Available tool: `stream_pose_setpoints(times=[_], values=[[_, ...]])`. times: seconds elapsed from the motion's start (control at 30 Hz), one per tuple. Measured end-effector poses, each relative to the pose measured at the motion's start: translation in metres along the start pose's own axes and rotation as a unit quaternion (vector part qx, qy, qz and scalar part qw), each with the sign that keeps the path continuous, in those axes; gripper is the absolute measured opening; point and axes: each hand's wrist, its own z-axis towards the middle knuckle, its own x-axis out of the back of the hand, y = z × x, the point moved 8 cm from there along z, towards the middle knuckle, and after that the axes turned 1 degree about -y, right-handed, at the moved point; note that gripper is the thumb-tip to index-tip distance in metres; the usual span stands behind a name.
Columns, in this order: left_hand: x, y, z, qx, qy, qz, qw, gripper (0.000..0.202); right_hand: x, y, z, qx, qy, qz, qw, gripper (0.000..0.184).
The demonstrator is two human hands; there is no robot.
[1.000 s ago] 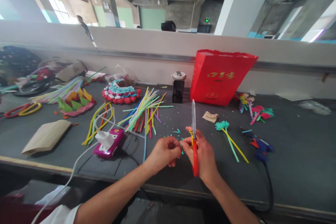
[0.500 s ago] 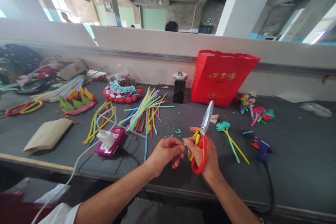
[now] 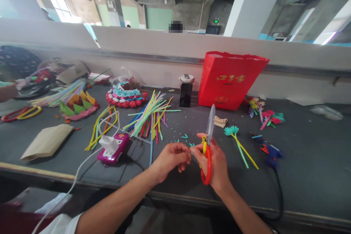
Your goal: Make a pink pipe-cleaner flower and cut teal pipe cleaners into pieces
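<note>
My right hand (image 3: 216,161) is wrapped round a pair of scissors (image 3: 208,153) with red and yellow handles, blades pointing up and away from me. Its thumb and forefinger reach toward my left hand (image 3: 172,161), whose thumb and fingertips are pinched together. Whatever sits in that pinch is too small to make out. Just beyond the fingertips, small teal scraps (image 3: 184,136) are scattered on the dark table. To the right lies a teal pipe-cleaner flower (image 3: 231,130) with yellow and green stems.
Farther back are a pile of coloured pipe cleaners (image 3: 153,117), a phone (image 3: 186,95) and a red bag (image 3: 231,80). A glue gun (image 3: 270,151) lies right, its cord over the front edge. A purple power strip (image 3: 116,150) stands left. Another person's hand (image 3: 7,92) shows at the left edge.
The scissors have turned slightly, their blades now seen more edge-on. My hands stay close together. Another person's hand has come in at the far left, and the view has shifted slightly.
</note>
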Motion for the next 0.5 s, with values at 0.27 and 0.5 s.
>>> stream_pose_setpoints(times=[0.27, 0.5], values=[[0.005, 0.011, -0.003, -0.048, 0.051, -0.033, 0.997, 0.01, 0.001, 0.005, -0.002, -0.005, -0.019, -0.008, 1.0, 0.041], [0.021, 0.023, -0.005, -0.097, 0.099, -0.154, 0.978, 0.014, -0.012, 0.013, -0.016, 0.068, -0.049, -0.11, 0.99, 0.051]])
